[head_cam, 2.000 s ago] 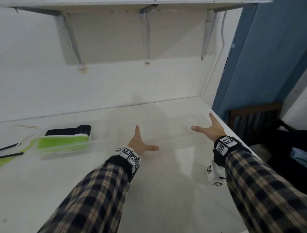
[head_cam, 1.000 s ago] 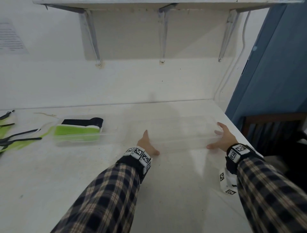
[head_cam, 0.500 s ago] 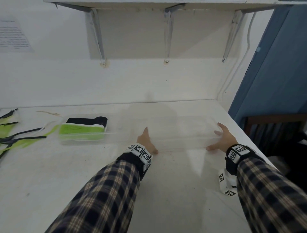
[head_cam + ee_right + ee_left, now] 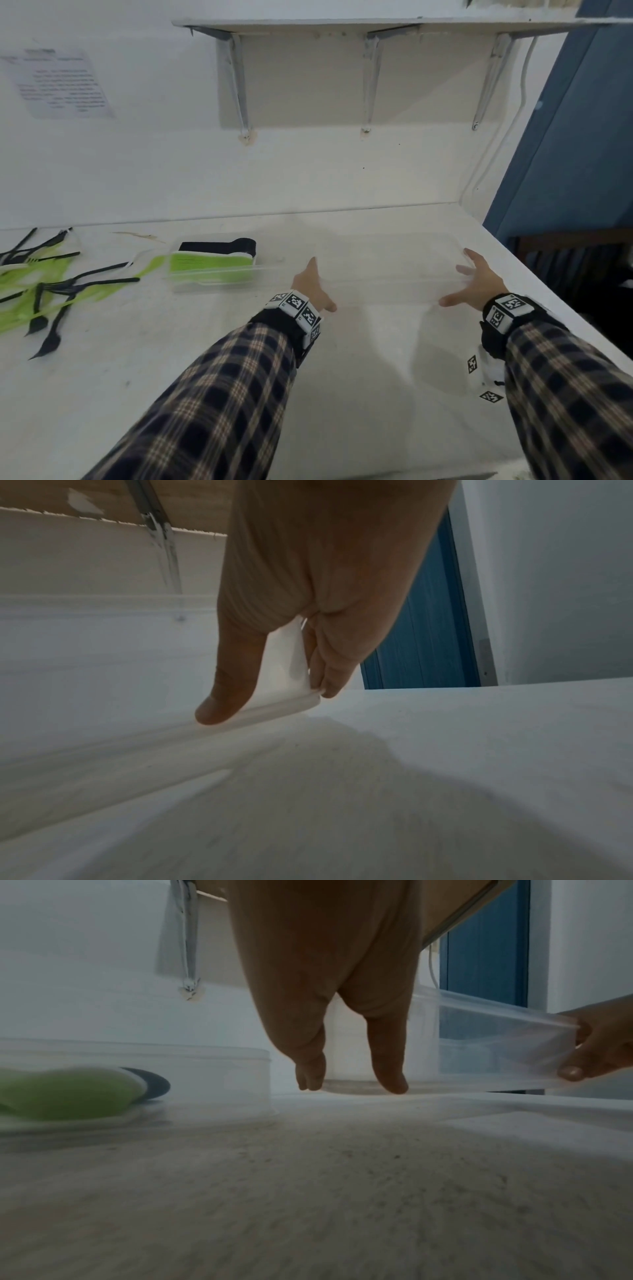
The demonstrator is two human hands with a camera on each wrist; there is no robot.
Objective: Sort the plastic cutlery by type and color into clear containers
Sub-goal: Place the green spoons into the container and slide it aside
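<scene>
An empty clear container (image 4: 390, 263) lies across the white table between my hands. My left hand (image 4: 313, 284) stands at its left end, fingers straight along the end wall and thumb by the front wall (image 4: 349, 1085). My right hand (image 4: 476, 281) holds the right end, and the wall (image 4: 287, 669) is pinched between thumb and fingers (image 4: 267, 704). To the left, a second clear container (image 4: 212, 286) holds a green cutlery stack (image 4: 209, 263) and a black one (image 4: 219, 246). Loose green and black cutlery (image 4: 44, 284) lies at the far left.
The table's right edge (image 4: 534, 281) runs close to my right hand, with a blue wall (image 4: 565, 154) and dark furniture beyond it. A shelf on metal brackets (image 4: 370, 75) hangs on the white back wall. A paper notice (image 4: 61, 85) is stuck at upper left.
Two seconds ago both hands hovered apart and open. They have since come down onto the ends of the empty container. The view has swung left, and the loose cutlery now shows.
</scene>
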